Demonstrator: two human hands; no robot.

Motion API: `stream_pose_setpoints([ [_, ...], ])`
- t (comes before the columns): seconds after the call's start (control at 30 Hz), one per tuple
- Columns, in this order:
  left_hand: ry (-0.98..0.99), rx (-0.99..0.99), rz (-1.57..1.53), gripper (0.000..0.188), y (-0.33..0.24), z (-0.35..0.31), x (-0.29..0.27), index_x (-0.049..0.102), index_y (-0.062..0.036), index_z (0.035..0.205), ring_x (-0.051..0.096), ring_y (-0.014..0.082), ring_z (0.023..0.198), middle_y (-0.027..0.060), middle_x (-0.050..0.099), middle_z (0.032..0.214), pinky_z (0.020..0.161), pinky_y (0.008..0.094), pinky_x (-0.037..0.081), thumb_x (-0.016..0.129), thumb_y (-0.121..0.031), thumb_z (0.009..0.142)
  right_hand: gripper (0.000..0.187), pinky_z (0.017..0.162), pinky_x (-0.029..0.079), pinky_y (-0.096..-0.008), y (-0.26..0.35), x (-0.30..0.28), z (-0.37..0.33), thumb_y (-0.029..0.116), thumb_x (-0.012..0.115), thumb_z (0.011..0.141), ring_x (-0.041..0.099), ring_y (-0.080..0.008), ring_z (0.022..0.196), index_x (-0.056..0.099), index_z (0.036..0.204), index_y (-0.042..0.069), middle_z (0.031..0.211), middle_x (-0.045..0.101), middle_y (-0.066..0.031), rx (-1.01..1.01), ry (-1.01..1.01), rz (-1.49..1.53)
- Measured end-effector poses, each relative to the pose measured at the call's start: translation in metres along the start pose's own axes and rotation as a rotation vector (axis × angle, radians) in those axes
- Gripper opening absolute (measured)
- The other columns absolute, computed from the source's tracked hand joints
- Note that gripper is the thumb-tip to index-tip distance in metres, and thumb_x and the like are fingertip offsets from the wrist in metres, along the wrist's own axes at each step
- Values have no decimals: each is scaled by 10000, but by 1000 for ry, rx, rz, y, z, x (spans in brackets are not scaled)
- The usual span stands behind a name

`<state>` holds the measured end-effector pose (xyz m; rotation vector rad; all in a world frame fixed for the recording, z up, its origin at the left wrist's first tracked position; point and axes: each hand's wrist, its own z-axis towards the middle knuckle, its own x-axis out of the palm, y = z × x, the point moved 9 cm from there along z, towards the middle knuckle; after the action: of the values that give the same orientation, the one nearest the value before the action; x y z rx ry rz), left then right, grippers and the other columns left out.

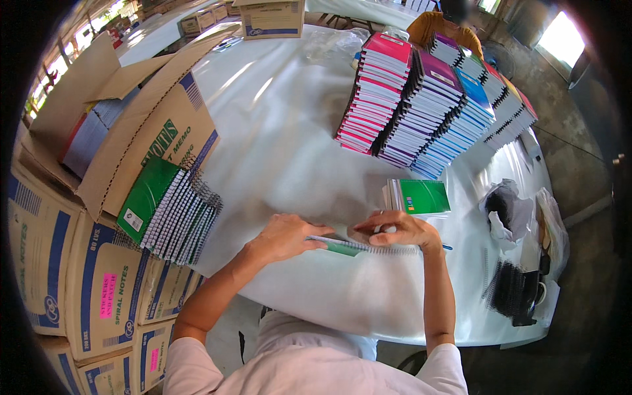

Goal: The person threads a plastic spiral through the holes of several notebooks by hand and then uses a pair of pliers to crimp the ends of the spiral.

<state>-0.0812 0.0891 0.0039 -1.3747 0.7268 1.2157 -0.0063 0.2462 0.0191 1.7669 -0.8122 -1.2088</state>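
at far left, printed cardboard boxes (105,283) are stacked, cut off by the dark rounded rim of the view. above them an open carton (168,138) has its flaps raised; beside it stands a stack of green spiral notebooks (145,197), wire bindings facing right. over the pale table (283,145), the left hand (288,235) pinches the left end of a thin green notebook (342,248), close in front of the person. the right hand (403,230) bends over the notebook's wire coil (398,251); its fingertips are unclear, so whether it grips or merely touches cannot be told. just beyond that hand, a short green pile (424,196) takes up space; behind, tall red, purple and blue stacks (375,92) partly hide a co-worker (424,29). at far right lie crumpled white paper (521,222), its inside in dark shadow, and dark wire coils (505,289).
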Motion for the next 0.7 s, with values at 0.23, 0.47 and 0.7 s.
stream_pose_setpoints([
  [0.23,176,-51,93,736,-14,21,11,370,-259,1483,689,393,856,169,713,938,784,499,546,589,-585,860,606,937,484,-347,-11,14,-3,509,683,821,639,-280,1042,666,1243,75,1154,672,-128,-129,7,221],
  [0.47,378,-145,-97,788,-1,27,12,346,-272,1503,681,397,802,180,701,878,732,504,538,652,-564,838,717,927,467,-350,-2,6,-2,543,666,795,632,-275,1043,641,1239,-20,1167,662,-146,-238,-61,287],
  [0.7,239,-190,-258,911,11,19,12,290,-276,1525,646,397,1017,189,678,1116,865,470,524,766,-452,768,675,925,479,-352,1,14,7,508,707,809,625,-262,1091,623,1289,41,1214,655,-163,-194,-3,345],
])
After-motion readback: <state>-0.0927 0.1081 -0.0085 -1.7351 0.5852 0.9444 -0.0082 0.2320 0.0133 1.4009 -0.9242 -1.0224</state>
